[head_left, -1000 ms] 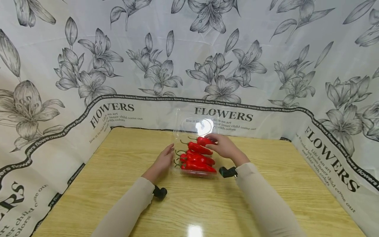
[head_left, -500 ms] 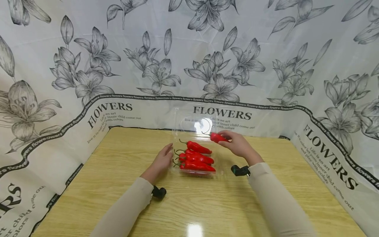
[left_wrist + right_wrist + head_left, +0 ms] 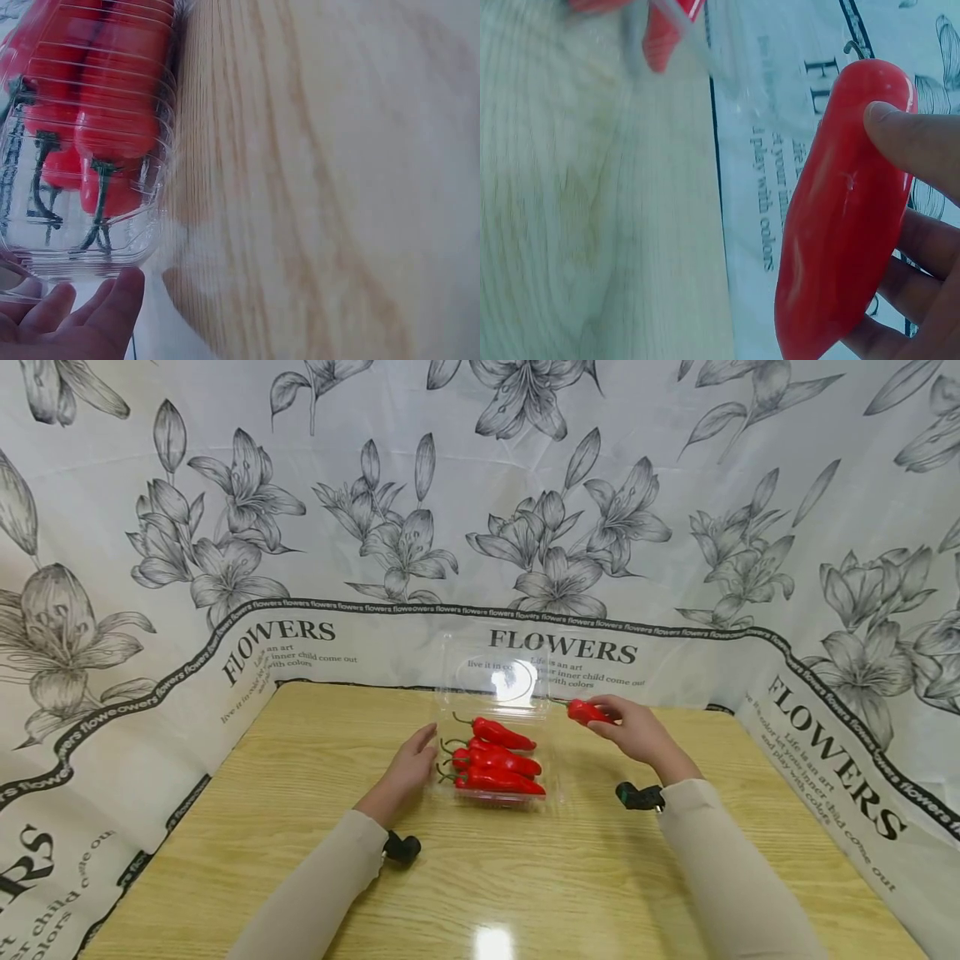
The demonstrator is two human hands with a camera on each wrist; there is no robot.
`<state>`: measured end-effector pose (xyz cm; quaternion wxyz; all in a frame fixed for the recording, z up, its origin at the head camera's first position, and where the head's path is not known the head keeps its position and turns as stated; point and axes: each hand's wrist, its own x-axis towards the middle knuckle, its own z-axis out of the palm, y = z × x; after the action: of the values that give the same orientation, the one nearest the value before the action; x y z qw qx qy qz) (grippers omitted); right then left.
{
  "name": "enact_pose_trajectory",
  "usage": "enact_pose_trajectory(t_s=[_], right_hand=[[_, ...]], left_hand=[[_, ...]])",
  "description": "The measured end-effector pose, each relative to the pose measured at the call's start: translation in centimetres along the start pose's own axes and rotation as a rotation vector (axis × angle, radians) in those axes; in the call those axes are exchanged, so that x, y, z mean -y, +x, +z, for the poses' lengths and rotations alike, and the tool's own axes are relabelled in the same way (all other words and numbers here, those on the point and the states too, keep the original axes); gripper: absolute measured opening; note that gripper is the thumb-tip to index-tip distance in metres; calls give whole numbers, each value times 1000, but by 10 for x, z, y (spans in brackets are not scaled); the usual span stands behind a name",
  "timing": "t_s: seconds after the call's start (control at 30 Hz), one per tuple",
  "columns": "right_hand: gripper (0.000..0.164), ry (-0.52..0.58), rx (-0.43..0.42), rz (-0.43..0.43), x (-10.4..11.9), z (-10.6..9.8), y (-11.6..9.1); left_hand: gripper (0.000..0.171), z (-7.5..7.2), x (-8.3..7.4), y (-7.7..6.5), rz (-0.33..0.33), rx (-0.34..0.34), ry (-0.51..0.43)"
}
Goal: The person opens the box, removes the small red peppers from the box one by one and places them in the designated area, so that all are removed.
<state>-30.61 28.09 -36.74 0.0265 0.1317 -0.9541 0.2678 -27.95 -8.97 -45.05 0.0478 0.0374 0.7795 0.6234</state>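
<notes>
To the right of the clear plastic box (image 3: 504,798), my right hand (image 3: 642,733) holds a red pepper (image 3: 846,206) between thumb and fingers, its thin curved stem pointing away. The pepper is above the table in the head view. Several more red peppers (image 3: 501,779) with green stems lie stacked crosswise in the box, stems to the left. My left hand (image 3: 408,768) is at the box's left end, its extended fingers (image 3: 120,304) against the plastic in the left wrist view. The box's see-through lid (image 3: 467,687) stands raised at the back.
A wood-grain table (image 3: 315,760) lies under everything. White cloth (image 3: 405,652) with flower drawings and lettering rises behind and along both sides. Small black devices (image 3: 637,796) sit at both wrists.
My right hand has lifted the rearmost pepper out of the box and carried it to the right. The left hand stays at the box's left end.
</notes>
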Motion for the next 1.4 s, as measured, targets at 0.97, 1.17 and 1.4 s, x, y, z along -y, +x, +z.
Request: enact_pose_trajectory(t_s=[0.97, 1.17, 1.4], right_hand=[[52, -134, -16, 173, -96, -17, -47], [54, -148, -23, 225, -111, -21, -58], [56, -103, 2, 325, -127, -22, -68]], left_hand=[[52, -1, 4, 1, -9, 14, -42], [52, -2, 5, 2, -9, 9, -43], [52, -1, 5, 2, -4, 8, -45]])
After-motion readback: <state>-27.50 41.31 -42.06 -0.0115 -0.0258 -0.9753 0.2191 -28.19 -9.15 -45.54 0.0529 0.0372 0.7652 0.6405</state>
